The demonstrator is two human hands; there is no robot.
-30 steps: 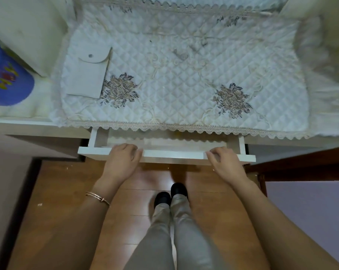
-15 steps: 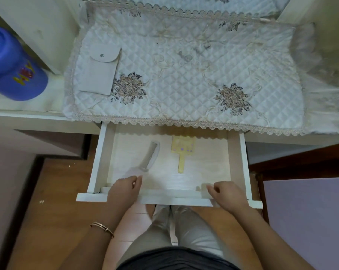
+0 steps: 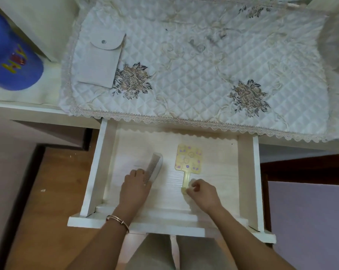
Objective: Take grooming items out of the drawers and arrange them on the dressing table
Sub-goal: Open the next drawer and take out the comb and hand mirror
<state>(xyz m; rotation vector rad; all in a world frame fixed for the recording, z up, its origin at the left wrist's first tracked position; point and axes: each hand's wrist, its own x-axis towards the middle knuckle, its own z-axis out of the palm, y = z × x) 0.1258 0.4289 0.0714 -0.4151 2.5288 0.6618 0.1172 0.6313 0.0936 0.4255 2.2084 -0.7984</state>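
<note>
The white drawer point(image 3: 92, 172) stands pulled far out below the dressing table. Inside lie a pale grey comb point(image 3: 155, 166) and a yellow flowered hand mirror point(image 3: 188, 157), face down with its handle toward me. My left hand point(image 3: 135, 188) is in the drawer, fingers curled over the comb's near end. My right hand point(image 3: 201, 193) pinches the tip of the mirror's handle. The quilted white cloth point(image 3: 194, 71) covers the dressing table top.
A grey snap pouch point(image 3: 98, 61) lies on the cloth at the left. A blue cap point(image 3: 9, 61) sits on the shelf further left. Wooden floor lies under the drawer, with my legs below its front panel.
The drawer slid out from nearly shut to wide open. Both hands left its front edge and reached inside, the left onto the comb, the right onto the mirror handle.
</note>
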